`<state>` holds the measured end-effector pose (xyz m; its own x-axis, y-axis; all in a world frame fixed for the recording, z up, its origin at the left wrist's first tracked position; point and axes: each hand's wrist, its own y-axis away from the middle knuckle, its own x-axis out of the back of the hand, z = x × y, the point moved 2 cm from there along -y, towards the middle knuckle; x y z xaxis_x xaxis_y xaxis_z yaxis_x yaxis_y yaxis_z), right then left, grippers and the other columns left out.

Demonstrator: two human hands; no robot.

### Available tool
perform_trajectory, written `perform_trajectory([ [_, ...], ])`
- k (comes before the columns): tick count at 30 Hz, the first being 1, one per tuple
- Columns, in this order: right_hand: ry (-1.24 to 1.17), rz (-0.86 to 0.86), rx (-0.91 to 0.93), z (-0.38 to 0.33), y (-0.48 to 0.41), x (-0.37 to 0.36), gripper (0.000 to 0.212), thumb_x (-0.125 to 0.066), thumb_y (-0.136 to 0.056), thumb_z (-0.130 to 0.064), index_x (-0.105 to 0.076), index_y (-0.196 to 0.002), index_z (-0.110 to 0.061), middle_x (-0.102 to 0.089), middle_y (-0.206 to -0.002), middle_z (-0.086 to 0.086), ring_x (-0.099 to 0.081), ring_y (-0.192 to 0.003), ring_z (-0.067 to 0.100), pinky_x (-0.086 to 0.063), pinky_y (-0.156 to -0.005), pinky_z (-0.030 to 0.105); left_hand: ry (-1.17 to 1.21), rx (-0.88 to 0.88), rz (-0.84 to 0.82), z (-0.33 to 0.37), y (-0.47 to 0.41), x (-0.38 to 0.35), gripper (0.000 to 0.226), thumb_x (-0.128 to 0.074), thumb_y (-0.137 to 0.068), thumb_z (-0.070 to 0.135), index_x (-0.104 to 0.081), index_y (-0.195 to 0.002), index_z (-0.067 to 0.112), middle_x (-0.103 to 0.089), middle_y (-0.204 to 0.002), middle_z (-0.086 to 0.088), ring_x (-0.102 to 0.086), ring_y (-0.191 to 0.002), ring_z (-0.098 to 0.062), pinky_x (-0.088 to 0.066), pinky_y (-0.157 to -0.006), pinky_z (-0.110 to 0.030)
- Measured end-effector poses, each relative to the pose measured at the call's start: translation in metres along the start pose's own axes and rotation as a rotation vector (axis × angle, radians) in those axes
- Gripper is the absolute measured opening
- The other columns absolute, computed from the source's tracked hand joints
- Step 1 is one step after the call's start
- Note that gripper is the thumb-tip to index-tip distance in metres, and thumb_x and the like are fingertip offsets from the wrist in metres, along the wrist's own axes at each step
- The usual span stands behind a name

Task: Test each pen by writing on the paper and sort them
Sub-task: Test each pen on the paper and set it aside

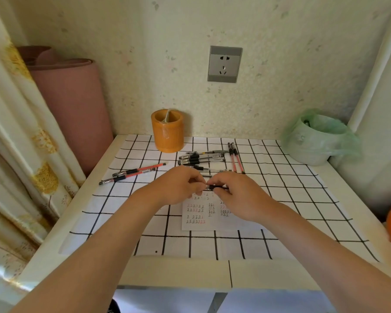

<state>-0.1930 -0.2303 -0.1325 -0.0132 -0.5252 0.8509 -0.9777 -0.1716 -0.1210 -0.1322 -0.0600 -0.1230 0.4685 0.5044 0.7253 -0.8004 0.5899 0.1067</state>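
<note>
Checked tablecloth (280, 177), scribbled paper (196, 224); black-gripped pen (215, 187) between pinching fingers (199, 180) of left hand (178, 187) and right hand (237, 195).

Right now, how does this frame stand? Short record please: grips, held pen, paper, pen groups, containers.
left grip: pinches one end of the dark-barrelled pen
right grip: pinches its other end
paper: white sheet with red and black marks, below both grips
pen groups: red-barrelled pair at left; clear black-capped pile centre; second red-barrelled pair at right
containers: orange cylindrical holder; bin lined with green plastic bag
</note>
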Motion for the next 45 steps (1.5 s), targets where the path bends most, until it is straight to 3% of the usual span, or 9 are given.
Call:
perform_trajectory([
  [4, 0.248, -0.043, 0.073, -0.008, 0.003, -0.005, 0.021, -0.045, -0.097, -0.037, -0.059, -0.11, -0.027, -0.057, -0.093, -0.011, -0.055, -0.082, 0.013, -0.046, -0.069, 0.034, 0.142, 0.072, 0.009, 0.002, 0.0, -0.001, 0.015, -0.068, -0.09, 0.028, -0.069, -0.092, 0.013, -0.075, -0.08, 0.004, -0.065, -0.064, -0.006, -0.047, -0.056, -0.016],
  [8, 0.411, -0.028, 0.03, -0.018, 0.002, -0.009, 0.056, -0.038, -0.085, -0.08, -0.057, -0.074, -0.028, -0.055, -0.061, -0.008, -0.053, -0.059, 0.009, -0.041, -0.054, 0.03, 0.183, 0.065, -0.061, 0.009, 0.005, -0.001, 0.021, -0.066, -0.091, 0.032, -0.074, -0.089, 0.013, -0.074, -0.08, 0.002, -0.063, -0.066, -0.003, -0.043, -0.053, -0.01],
  [12, 0.435, -0.007, -0.021, -0.024, -0.008, -0.007, 0.062, -0.039, -0.083, -0.078, -0.067, -0.068, -0.025, -0.056, -0.053, -0.004, -0.052, -0.054, 0.007, -0.033, -0.05, 0.026, 0.237, 0.09, -0.084, 0.008, 0.01, 0.005, 0.033, -0.054, -0.097, 0.041, -0.074, -0.089, 0.017, -0.07, -0.078, 0.002, -0.062, -0.069, -0.006, -0.046, -0.066, -0.024],
  [17, 0.349, 0.046, -0.101, -0.026, -0.026, -0.012, 0.063, -0.036, -0.08, -0.074, -0.04, -0.049, -0.019, -0.039, -0.043, -0.003, -0.038, -0.043, 0.015, -0.034, -0.047, 0.027, 0.203, 0.133, 0.012, -0.008, 0.013, 0.023, 0.036, -0.043, -0.102, 0.036, -0.074, -0.091, 0.022, -0.072, -0.083, 0.01, -0.063, -0.073, -0.008, -0.044, -0.065, -0.021],
  [24, 0.216, -0.003, -0.128, -0.029, -0.053, -0.024, 0.045, -0.04, -0.094, -0.065, -0.056, -0.094, -0.023, -0.063, -0.075, -0.005, -0.059, -0.069, 0.013, -0.047, -0.062, 0.032, -0.396, 0.232, 0.297, -0.075, 0.014, 0.049, 0.023, -0.049, -0.099, 0.024, -0.065, -0.116, 0.023, -0.06, -0.112, 0.001, -0.056, -0.1, -0.016, -0.052, -0.087, -0.034],
  [27, 0.176, 0.005, -0.109, -0.022, -0.066, -0.026, 0.016, -0.053, -0.098, -0.022, -0.055, -0.114, -0.021, -0.061, -0.104, 0.0, -0.059, -0.085, 0.016, -0.043, -0.066, 0.028, -0.534, 0.249, 0.314, -0.093, 0.017, 0.054, 0.032, -0.052, -0.097, 0.02, -0.057, -0.128, 0.024, -0.051, -0.118, -0.002, -0.046, -0.111, -0.018, -0.049, -0.093, -0.035],
  [31, 0.197, 0.03, -0.095, -0.011, -0.085, -0.027, 0.053, -0.054, -0.084, 0.011, -0.059, -0.128, -0.018, -0.047, -0.119, 0.005, -0.047, -0.098, 0.016, -0.036, -0.081, 0.021, -0.581, 0.244, 0.328, -0.11, 0.022, 0.056, 0.038, -0.053, -0.095, 0.014, -0.055, -0.132, 0.021, -0.049, -0.12, -0.003, -0.044, -0.112, -0.019, -0.048, -0.094, -0.037],
  [39, 0.408, 0.047, -0.053, 0.003, -0.1, -0.038, 0.045, -0.056, -0.093, -0.001, -0.063, -0.133, -0.022, -0.061, -0.126, 0.005, -0.051, -0.118, 0.027, -0.044, -0.101, 0.038, -0.542, 0.192, 0.382, -0.119, 0.028, 0.057, 0.04, -0.056, -0.092, 0.008, -0.057, -0.129, 0.023, -0.049, -0.119, -0.002, -0.043, -0.11, -0.019, -0.045, -0.094, -0.034],
  [45, 0.395, 0.122, 0.025, -0.013, -0.096, -0.045, 0.031, -0.06, -0.094, -0.016, -0.07, -0.121, -0.026, -0.067, -0.115, 0.001, -0.056, -0.109, 0.023, -0.045, -0.097, 0.04, -0.572, 0.244, 0.445, -0.126, 0.032, 0.06, 0.038, -0.055, -0.09, 0.008, -0.056, -0.125, 0.022, -0.051, -0.116, -0.003, -0.044, -0.109, -0.022, -0.04, -0.094, -0.034],
])
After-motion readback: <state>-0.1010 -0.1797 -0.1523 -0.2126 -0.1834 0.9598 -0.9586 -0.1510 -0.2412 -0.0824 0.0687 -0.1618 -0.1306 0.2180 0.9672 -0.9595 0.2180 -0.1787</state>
